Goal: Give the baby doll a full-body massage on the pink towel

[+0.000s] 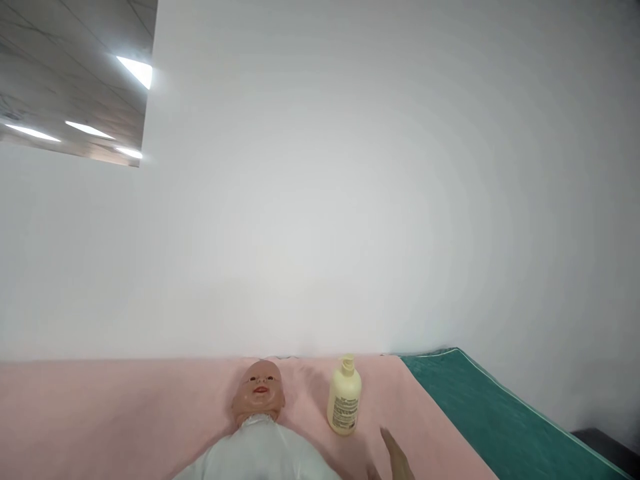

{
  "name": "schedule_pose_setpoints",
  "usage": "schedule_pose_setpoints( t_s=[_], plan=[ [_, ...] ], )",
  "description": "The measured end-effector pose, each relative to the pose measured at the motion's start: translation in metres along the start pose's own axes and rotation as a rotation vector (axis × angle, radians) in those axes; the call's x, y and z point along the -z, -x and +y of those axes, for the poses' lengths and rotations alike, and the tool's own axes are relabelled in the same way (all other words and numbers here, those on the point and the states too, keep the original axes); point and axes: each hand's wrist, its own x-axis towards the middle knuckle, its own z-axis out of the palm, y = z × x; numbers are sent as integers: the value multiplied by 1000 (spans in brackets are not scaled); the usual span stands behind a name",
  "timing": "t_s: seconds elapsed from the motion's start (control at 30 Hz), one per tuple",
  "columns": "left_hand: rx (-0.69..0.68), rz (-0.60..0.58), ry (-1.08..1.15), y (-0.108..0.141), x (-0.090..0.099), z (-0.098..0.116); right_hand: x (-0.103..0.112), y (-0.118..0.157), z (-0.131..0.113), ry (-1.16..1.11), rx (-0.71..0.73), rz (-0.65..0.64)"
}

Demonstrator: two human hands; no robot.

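Note:
A baby doll (259, 393) in a white garment (265, 453) lies face up on a pink cloth (125, 413), its lower body cut off by the bottom edge of the view. To the right of its head stands a pale yellow pump bottle (345, 398) with printed text on its side. My right hand (394, 459) shows only in part at the bottom edge, just right of the bottle and not touching it. Its visible fingers are apart, with nothing seen between them. My left hand is out of the picture.
A green mat (500, 413) with a light edge line extends beyond the pink cloth on the right. Behind rises a white wall (300, 200). A dark object (607, 447) is at the lower right corner. Ceiling lights show at the upper left.

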Motion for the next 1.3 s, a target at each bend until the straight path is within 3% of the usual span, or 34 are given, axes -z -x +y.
schedule_pose_setpoints(
  t_s=[0.1, 0.17, 0.23, 0.33, 0.4, 0.5, 0.67, 0.9, 1.17, 1.3],
  plan=[
    [39, -74, 92, 5, 18, -8, 33, 3, 24, -57, 42, 5],
    [65, -180, 191, -2, 15, 5, 57, 3, 39, -138, 101, 2],
    [149, -405, 386, -16, -5, 30, 75, 1, 49, -198, 106, 30],
    [158, -490, 449, -39, -49, 72, 88, -5, 59, -219, 47, 88],
    [166, -515, 470, -48, -79, 90, 88, -7, 64, -222, 23, 89],
    [187, -517, 480, -49, -112, 100, 84, -6, 75, -248, -1, 53],
    [166, -453, 510, -34, -142, 108, 78, -4, 81, -301, -11, 2],
    [126, -397, 578, -16, -156, 103, 61, -10, 62, -317, -11, -14],
    [174, -391, 558, -30, -151, 89, 87, 7, 63, -274, 62, -75],
    [200, -407, 572, -26, -138, 70, 89, 1, 63, -231, 20, -83]
  ],
)
